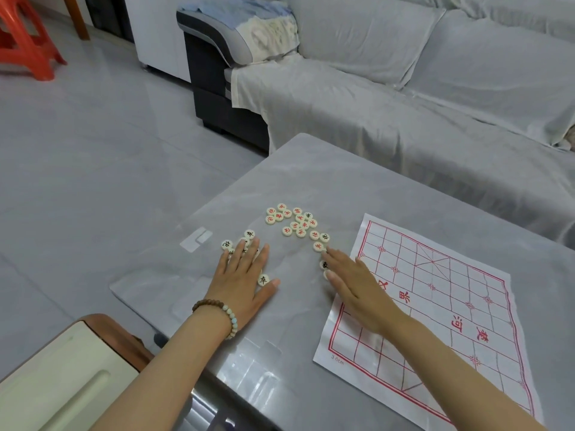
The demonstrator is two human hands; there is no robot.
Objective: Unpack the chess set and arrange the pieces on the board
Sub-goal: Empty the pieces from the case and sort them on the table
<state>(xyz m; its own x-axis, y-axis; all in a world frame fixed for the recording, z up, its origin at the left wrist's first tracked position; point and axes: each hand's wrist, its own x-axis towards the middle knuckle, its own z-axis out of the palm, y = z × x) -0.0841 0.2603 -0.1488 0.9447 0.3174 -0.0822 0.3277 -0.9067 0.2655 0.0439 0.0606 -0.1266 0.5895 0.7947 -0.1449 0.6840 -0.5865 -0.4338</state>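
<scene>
Pressing left hand (242, 275) flat, fingers straight and spread, on round cream xiangqi discs (249, 234); resting right hand (354, 284) flat, gripping nothing, at edge of thin red-gridded board (441, 293).

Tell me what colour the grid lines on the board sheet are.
Red, on a white sheet: the board sheet shows it clearly in the head view, the only one.

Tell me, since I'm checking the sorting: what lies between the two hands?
Head view: bare table between left hand and right hand, apart from lone pieces beside each hand.
</scene>
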